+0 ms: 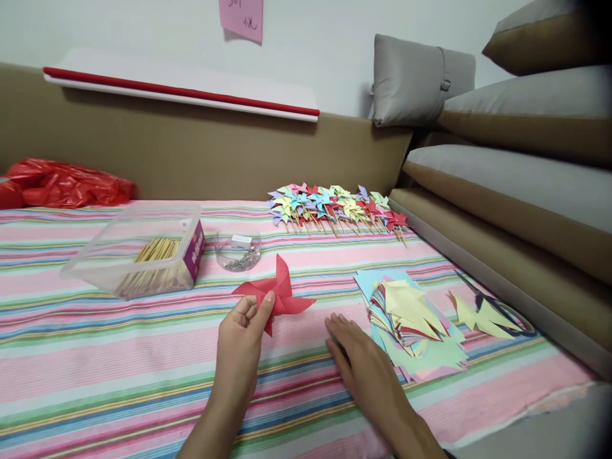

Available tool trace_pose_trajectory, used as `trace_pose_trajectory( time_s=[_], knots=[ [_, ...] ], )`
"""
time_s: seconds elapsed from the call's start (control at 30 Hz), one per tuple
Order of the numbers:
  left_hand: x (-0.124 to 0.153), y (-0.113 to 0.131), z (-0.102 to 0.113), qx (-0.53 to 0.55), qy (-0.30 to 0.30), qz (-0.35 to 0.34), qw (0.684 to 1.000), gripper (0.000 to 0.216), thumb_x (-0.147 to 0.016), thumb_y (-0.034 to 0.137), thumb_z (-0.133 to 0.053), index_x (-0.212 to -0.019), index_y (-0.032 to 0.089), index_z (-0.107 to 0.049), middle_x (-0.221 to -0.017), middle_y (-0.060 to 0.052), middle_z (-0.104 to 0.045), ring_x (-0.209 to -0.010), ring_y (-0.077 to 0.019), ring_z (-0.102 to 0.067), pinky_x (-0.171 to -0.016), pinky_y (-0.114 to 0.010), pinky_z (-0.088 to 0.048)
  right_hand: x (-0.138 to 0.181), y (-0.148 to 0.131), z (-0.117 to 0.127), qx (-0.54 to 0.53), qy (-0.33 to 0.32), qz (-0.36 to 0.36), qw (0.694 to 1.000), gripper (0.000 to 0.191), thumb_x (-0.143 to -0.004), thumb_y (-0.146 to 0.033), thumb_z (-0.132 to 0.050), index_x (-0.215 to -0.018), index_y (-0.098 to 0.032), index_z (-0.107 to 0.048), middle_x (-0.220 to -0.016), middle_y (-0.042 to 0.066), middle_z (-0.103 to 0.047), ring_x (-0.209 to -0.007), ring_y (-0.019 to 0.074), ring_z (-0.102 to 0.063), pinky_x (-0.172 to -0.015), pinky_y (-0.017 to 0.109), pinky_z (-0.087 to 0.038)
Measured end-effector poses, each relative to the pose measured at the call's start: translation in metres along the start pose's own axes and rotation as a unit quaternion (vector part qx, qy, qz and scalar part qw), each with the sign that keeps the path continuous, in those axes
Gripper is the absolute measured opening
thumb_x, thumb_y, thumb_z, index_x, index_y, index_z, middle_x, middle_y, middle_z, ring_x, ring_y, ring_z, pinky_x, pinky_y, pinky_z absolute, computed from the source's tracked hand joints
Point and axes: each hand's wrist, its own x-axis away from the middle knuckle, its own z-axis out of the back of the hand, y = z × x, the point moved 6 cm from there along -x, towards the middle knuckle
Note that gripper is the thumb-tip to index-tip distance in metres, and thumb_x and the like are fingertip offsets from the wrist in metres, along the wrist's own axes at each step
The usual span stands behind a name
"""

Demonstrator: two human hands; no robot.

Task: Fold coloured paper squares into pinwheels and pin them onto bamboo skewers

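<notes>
A red paper pinwheel (283, 294) is pinched at its centre by my left hand (246, 325), the thumb pressing on the folded blades. No stick shows on it. My right hand (358, 357) rests on the striped cloth (157, 357) to the right, fingers stretched out and holding nothing. Just beyond the right hand lies a stack of cut coloured paper (411, 312), pale yellow on top. Ahead of the left hand stands a round clear dish (238, 255) with small metal pins and a little white box (241, 241) in it.
A clear plastic box (138, 248) of wooden sticks (157, 261) stands at left, near a red plastic bag (67, 183). Finished pinwheels (335, 207) lie at the back. Scissors (507, 312) lie partly under yellow paper pieces (480, 317), beside stacked cushions (516, 185).
</notes>
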Motion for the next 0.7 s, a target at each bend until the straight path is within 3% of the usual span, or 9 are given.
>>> trace_pose_trajectory(
  time_s=[0.17, 0.3, 0.43, 0.53, 0.7],
  knots=[
    [0.002, -0.001, -0.001, -0.05, -0.004, -0.018, 0.999, 0.032, -0.076, 0.048, -0.079, -0.07, 0.021, -0.064, -0.065, 0.002, -0.059, -0.063, -0.0149, -0.05, -0.058, -0.024, -0.039, -0.005, 0.012, 0.023, -0.124, 0.1, -0.081, 0.984, 0.029, -0.097, -0.025, -0.049, -0.108, -0.022, -0.076, -0.108, 0.009, -0.079, -0.103, 0.0305, -0.074, -0.096, 0.052, -0.057],
    [0.008, 0.008, -0.001, -0.19, 0.032, -0.127, 0.973, 0.029, -0.08, 0.045, -0.075, -0.068, 0.022, -0.064, -0.062, 0.002, -0.056, -0.061, -0.0155, -0.046, -0.056, -0.026, -0.033, -0.013, 0.003, 0.04, -0.352, 0.139, -0.146, 0.914, 0.018, -0.093, -0.037, -0.064, -0.103, -0.026, -0.073, -0.097, 0.003, -0.079, -0.091, 0.0219, -0.075, -0.08, 0.034, -0.06],
    [0.016, 0.01, -0.008, -0.258, 0.019, -0.181, 0.949, 0.022, -0.081, 0.04, -0.075, -0.071, 0.022, -0.067, -0.067, 0.0, -0.063, -0.062, -0.0173, -0.05, -0.058, -0.027, -0.034, -0.02, -0.025, 0.045, -0.488, 0.134, -0.127, 0.853, 0.016, -0.089, -0.037, -0.071, -0.101, -0.027, -0.068, -0.091, 0.0, -0.078, -0.082, 0.0165, -0.074, -0.074, 0.027, -0.059],
    [0.017, 0.003, -0.015, -0.222, -0.016, -0.132, 0.966, 0.027, -0.081, 0.043, -0.075, -0.068, 0.022, -0.064, -0.063, 0.001, -0.058, -0.061, -0.0164, -0.048, -0.057, -0.027, -0.034, -0.023, -0.04, 0.046, -0.47, 0.137, -0.08, 0.869, 0.005, -0.091, -0.03, -0.069, -0.093, -0.027, -0.073, -0.09, -0.001, -0.077, -0.084, 0.0154, -0.072, -0.074, 0.026, -0.057],
    [0.018, -0.018, -0.024, -0.076, -0.075, 0.019, 0.994, 0.033, -0.077, 0.045, -0.078, -0.066, 0.02, -0.06, -0.062, 0.003, -0.054, -0.061, -0.0141, -0.046, -0.058, -0.025, -0.038, -0.022, -0.047, 0.051, -0.354, 0.189, 0.003, 0.916, 0.01, -0.092, -0.017, -0.067, -0.093, -0.025, -0.073, -0.088, 0.0, -0.074, -0.084, 0.0164, -0.065, -0.075, 0.031, -0.052]
  ],
)
